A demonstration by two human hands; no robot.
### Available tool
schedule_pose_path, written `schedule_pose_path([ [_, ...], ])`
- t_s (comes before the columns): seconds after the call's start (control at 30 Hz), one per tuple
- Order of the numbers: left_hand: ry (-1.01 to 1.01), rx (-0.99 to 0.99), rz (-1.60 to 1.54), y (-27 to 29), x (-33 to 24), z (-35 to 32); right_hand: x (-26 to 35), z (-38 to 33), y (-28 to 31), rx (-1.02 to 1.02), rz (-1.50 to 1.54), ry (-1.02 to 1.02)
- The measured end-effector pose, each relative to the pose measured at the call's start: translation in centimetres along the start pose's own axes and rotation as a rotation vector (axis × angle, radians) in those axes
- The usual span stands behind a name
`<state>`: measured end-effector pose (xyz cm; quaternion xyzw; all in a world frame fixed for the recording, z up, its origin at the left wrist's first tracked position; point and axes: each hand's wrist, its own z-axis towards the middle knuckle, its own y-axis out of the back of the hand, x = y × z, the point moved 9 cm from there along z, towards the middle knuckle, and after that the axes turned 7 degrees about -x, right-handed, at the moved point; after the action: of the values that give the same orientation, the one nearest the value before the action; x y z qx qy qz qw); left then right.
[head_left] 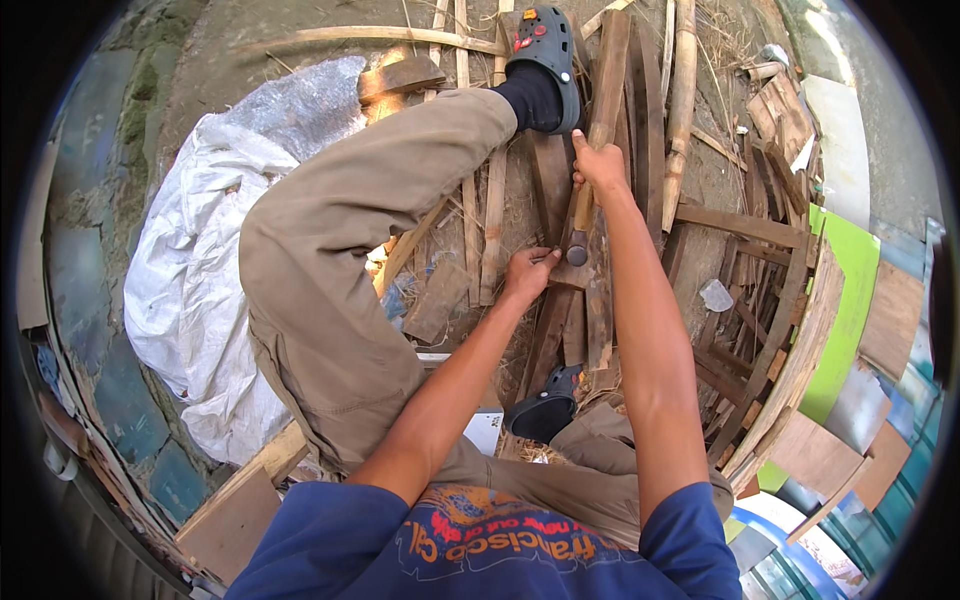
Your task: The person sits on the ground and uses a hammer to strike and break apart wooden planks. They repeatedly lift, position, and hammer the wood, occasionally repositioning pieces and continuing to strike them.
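My right hand (pixel 600 165) is wrapped round the wooden handle of a hammer (pixel 577 255), whose dark round head points back toward me. That head is just above a short crosswise wood piece lying over dark wooden planks (pixel 550 185). Close to the left of the head, my left hand (pixel 530 272) has its fingers pinched together at the wood. Whatever lies between those fingertips is too small to make out. A long wooden beam (pixel 610 75) runs away beyond my right hand, beside my foot in a grey clog (pixel 543 50).
To the left lies a crumpled white sack (pixel 200 270). Bamboo poles (pixel 681 110) and thin wood strips stretch across the far ground. On the right are a slatted wooden frame (pixel 745 228), scrap wood and a green panel (pixel 845 300). My other clog (pixel 545 412) rests nearer.
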<state>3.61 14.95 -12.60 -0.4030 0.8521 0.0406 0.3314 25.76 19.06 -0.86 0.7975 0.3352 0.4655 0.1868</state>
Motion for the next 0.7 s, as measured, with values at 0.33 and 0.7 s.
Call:
schedule_pose_path([
  [0.33, -0.040, -0.137, 0.025, -0.6, -0.2, -1.9, 1.3, -6.3, 2.9, 0.033, 0.159, 0.203],
  [0.7, -0.153, -0.110, 0.132, -1.0, -2.9, -3.9, 0.3, -10.4, 7.6, -0.074, 0.334, 0.199],
])
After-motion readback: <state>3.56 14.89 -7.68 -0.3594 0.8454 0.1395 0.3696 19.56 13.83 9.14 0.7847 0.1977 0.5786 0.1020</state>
